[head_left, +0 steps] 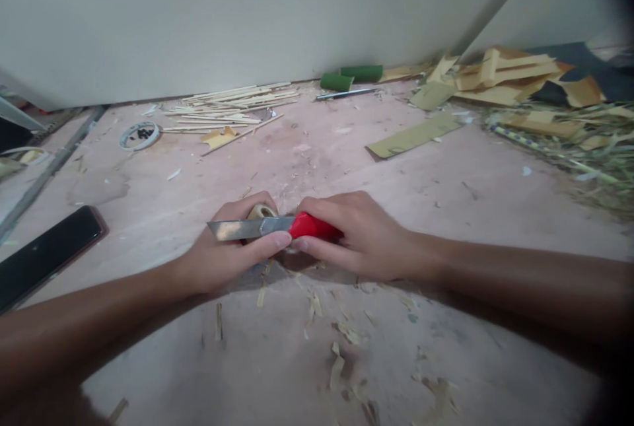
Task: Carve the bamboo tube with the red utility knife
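Note:
My right hand [354,231] is closed around the red handle of a utility knife [317,226], with the thumb along its lower side. The knife's wide metal blade [232,230] is out and points left. My left hand [232,234] is wrapped round a short pale hollow tube [260,211], which looks like bamboo. The blade lies across the tube's near side, and my left thumb presses near the front of the knife's handle. Most of the tube is hidden behind the blade and fingers. Thin shavings [337,366] are scattered below the hands.
A phone [49,254] lies at the left. Behind are thin sticks [232,109], a white ring [140,135] with small dark bits inside, and green tube pieces [337,82]. A flat olive strip [416,135] and a heap of tan strips [505,76] lie at right. A pale wall [247,16] stands behind.

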Motion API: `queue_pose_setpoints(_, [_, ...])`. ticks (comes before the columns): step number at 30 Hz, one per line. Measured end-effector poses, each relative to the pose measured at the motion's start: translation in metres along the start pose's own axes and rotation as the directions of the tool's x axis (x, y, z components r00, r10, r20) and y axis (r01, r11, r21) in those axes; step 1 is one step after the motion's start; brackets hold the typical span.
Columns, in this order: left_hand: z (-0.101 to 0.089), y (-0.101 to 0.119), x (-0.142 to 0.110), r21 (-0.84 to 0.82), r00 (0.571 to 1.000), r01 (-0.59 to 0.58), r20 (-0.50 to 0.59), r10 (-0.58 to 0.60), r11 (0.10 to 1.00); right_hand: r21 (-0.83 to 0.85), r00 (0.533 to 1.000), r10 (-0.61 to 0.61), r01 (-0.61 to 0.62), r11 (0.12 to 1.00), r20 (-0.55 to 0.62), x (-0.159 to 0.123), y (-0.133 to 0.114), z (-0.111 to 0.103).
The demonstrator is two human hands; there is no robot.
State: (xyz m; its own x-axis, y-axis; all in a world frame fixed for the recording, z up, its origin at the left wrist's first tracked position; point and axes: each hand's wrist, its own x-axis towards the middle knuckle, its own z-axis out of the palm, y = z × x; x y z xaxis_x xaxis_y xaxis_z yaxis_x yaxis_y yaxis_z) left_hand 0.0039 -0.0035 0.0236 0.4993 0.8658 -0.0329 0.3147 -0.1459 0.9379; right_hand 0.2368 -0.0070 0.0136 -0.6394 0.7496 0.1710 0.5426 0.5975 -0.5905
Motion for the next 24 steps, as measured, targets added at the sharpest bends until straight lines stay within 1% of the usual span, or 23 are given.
queue_pose_setpoints(17, [-0.0013, 0.0007, 0.0010, 0.050, 1.000, -0.009, -0.002, 0.009, 0.999, 0.001, 1.000, 0.003, -0.003, 1.000, -0.001, 0.0006, 0.0007, 0.0008])
queue_pose_setpoints(24, [-0.0031, 0.0036, -0.0007, 0.075, 1.000, 0.007, 0.007, -0.008, 0.997, 0.006, 1.000, 0.001, -0.001, 1.000, 0.003, 0.0002, -0.0004, -0.0006])
